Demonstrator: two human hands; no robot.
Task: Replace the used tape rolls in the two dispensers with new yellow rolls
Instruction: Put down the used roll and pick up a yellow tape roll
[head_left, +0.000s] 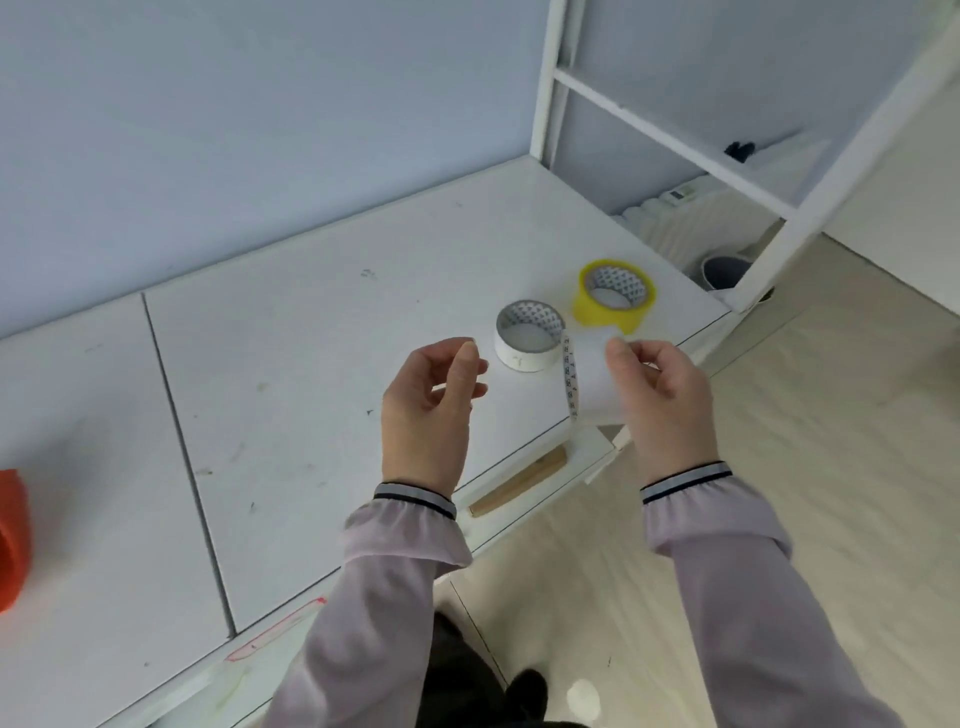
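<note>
A yellow tape roll (615, 296) lies flat on the white table (322, 332) near its right end. Just left of it lies a used white core ring (529, 336) with a patterned inner face. My right hand (657, 387) pinches a second white ring (589, 382) by its rim and holds it on edge above the table's front edge. My left hand (434, 402) hovers just left of the white core ring, fingers curled and apart, holding nothing. An orange object (11, 540), perhaps a dispenser, is cut off by the left frame edge.
A white ladder frame (670, 140) rises at the table's right end, with a grey bin (724, 270) on the floor behind it. A wooden strip (519, 488) lies on a ledge under the table's front edge. A wall stands behind the table.
</note>
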